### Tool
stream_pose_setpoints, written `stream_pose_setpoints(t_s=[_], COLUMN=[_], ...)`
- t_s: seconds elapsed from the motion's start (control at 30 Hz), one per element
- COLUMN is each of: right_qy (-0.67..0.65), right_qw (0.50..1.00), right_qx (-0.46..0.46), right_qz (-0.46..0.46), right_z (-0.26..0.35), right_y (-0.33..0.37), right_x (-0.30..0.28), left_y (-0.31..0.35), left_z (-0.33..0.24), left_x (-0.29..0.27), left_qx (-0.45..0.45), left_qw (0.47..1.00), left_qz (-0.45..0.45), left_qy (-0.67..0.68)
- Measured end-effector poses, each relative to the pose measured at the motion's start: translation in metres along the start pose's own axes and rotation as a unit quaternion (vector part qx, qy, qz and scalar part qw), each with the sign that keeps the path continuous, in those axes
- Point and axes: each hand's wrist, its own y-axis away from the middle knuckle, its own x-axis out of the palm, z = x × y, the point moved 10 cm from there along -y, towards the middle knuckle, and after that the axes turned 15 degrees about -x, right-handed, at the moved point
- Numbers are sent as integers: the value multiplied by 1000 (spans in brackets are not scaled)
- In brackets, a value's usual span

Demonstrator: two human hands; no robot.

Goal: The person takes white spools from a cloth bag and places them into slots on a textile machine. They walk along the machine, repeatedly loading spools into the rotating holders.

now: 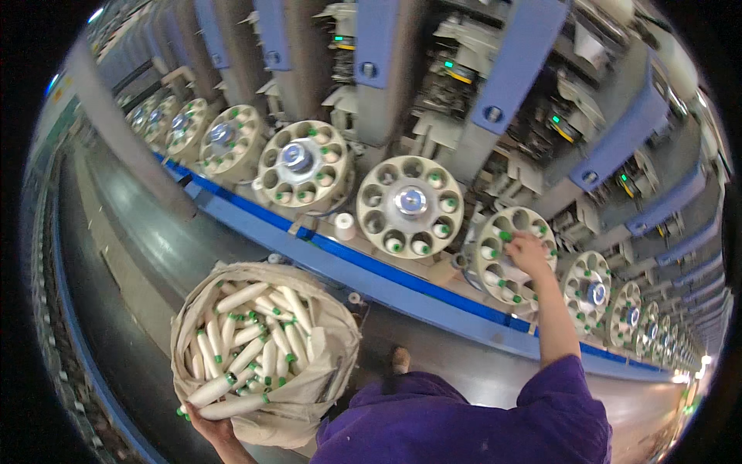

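My left hand (214,435) is at the lower left rim of a cloth sack (340,352), closed round white yarn bobbins with green ends; one held yarn bobbin (239,407) lies across the palm, another just above it. The sack is full of similar bobbins (249,354). My right hand (527,254) reaches over a round magazine (495,271) with pockets, its fingers closed at the green tip of a bobbin (506,236). Other bobbins stand in several of that magazine's pockets. The fingers partly cover its middle.
Left of my right hand, another round magazine (411,201) has both filled and bare pockets. More magazines line the machine both ways. A blue rail (371,264) runs along their front. A small white cone (345,226) stands between two magazines. Grey-blue machine columns (502,93) rise behind.
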Motion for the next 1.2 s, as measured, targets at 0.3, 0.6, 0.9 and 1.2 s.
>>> stream_pose_setpoints(t_s=[0.3, 0.6, 0.9, 1.2], right_qy=[-251, -136, -194, -853], right_qw=[906, 902, 936, 497], right_qx=[-140, -332, -274, -144], right_qz=[-311, 239, 101, 69], right_z=[80, 513, 525, 520], right_y=[15, 16, -3, 11], right_x=[-122, 173, 176, 29], left_y=[19, 4, -21, -5], left_z=[-18, -19, -22, -21], left_x=[-17, -9, 35, 193], left_qx=[-17, -71, -101, -205], left_qw=[998, 996, 992, 905], left_qz=[-55, -9, 58, 350], left_qy=[25, 48, -39, -129])
